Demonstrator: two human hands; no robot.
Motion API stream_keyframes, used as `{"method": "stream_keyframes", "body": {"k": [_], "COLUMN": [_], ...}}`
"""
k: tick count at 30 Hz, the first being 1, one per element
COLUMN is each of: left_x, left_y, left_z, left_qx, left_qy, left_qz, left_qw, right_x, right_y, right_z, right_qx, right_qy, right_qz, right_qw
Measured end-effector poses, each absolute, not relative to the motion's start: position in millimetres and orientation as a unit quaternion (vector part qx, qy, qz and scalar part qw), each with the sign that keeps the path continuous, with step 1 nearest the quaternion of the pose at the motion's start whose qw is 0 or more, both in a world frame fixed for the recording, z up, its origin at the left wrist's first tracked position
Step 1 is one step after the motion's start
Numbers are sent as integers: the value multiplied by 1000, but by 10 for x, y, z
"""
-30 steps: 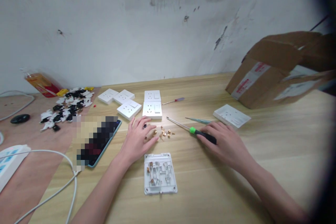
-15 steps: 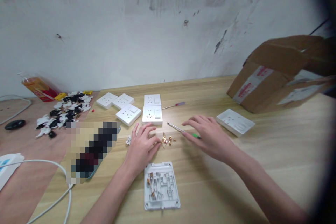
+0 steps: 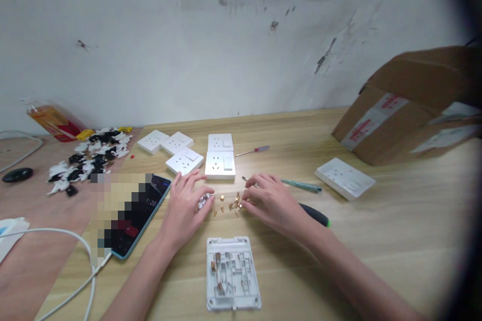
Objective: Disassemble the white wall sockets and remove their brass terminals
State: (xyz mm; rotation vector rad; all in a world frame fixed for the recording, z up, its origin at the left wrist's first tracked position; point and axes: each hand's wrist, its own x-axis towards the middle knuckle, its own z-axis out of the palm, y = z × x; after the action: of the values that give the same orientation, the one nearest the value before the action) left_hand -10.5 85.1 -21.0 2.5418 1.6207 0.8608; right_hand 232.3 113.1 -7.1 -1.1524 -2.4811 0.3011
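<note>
**Two hands closing over loose brass terminals on a wooden counter**

Both hands were held low near the middle of the counter (image 3: 395, 230), each curved narrowly rather than spread wide. The left hand (image 3: 184, 209) had its fingertips at a small white plastic part (image 3: 205, 200); whether it gripped the part could not be told. The right hand (image 3: 273, 205) curved down over the brass terminals (image 3: 230, 206), which lay scattered between the hands; any terminal held in it was hidden. A black-handled screwdriver (image 3: 314, 214) lay partly beneath the right hand, and a teal-handled screwdriver (image 3: 301, 186) lay just beyond it. An open socket back (image 3: 233, 273), with brass pieces seated in it, lay nearer the person. White socket panels (image 3: 220, 165) stood in a group toward the counter's back edge.

Risk: the terminals were small and unconfined on bare wood. A careless sweep of either hand could scatter them or push them beyond easy reach. Shifting the black-handled screwdriver could also knock them out of place.
</note>
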Motion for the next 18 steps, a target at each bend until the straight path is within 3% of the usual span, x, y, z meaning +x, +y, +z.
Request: {"method": "stream_keyframes", "body": {"k": [18], "left_x": [-520], "left_y": [899], "left_z": [-62], "left_qx": [742], "left_qy": [580], "left_qz": [329], "left_qw": [-70], "right_x": [2305], "right_y": [1113], "right_z": [-82], "right_qx": [-411], "right_qy": [-879], "right_qz": [92], "right_qw": [223]}}
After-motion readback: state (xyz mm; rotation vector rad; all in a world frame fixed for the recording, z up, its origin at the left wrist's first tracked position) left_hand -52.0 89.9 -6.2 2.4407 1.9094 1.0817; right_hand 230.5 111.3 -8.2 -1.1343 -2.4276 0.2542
